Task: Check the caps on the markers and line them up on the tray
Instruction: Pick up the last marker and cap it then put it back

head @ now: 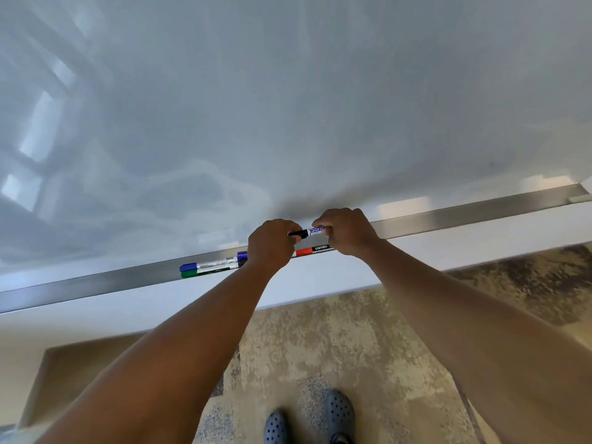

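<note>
I hold a black-capped marker (306, 232) level, just above the metal tray (96, 285). My left hand (272, 245) grips its black cap end and my right hand (346, 230) grips its white barrel. On the tray to the left lie a blue marker (211, 263) and a green marker (205, 271) side by side. Below my hands, a red marker (312, 250) rests on the tray, partly hidden by both hands.
The whiteboard (288, 107) rises behind the tray. A small eraser-like block (578, 197) sits at the tray's far right end. Below are a white ledge (192, 302), patterned floor (320, 347) and my shoes (307, 418).
</note>
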The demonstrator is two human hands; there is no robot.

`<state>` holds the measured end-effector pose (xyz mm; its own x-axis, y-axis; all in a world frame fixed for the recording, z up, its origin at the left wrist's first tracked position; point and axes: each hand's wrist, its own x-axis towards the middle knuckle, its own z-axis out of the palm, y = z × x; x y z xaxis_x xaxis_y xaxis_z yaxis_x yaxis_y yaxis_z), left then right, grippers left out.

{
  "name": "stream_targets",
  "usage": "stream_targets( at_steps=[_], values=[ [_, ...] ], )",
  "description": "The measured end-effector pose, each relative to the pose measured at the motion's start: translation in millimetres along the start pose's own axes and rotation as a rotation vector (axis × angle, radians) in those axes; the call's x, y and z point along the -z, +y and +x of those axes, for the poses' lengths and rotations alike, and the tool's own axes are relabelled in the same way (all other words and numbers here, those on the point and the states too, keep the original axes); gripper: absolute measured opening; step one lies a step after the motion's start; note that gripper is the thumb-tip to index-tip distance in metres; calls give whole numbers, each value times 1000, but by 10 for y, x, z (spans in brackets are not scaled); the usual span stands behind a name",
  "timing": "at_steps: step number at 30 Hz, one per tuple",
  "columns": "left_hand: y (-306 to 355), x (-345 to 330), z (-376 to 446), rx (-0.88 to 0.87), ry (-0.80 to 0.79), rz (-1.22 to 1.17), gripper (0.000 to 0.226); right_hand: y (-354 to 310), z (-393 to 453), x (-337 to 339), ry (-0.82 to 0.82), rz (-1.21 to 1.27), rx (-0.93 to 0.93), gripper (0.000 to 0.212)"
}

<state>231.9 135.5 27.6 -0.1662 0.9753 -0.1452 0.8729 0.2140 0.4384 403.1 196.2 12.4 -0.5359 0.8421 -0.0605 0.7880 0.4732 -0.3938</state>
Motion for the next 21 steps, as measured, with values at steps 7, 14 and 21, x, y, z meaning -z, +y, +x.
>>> stream_targets(
  at_steps=[7, 14, 21],
  values=[
    [-167, -290, 132, -11, -11, 17, 26, 77, 96, -259, 31, 39, -105, 32],
    [-259, -537, 196, -29, -8, 31, 27, 211, 131, -468, -10, 44, -125, 29],
    [-278, -633, 244, -74, 7, 110, 30, 280, 132, -533, 5, 73, -131, 32]
  ],
)
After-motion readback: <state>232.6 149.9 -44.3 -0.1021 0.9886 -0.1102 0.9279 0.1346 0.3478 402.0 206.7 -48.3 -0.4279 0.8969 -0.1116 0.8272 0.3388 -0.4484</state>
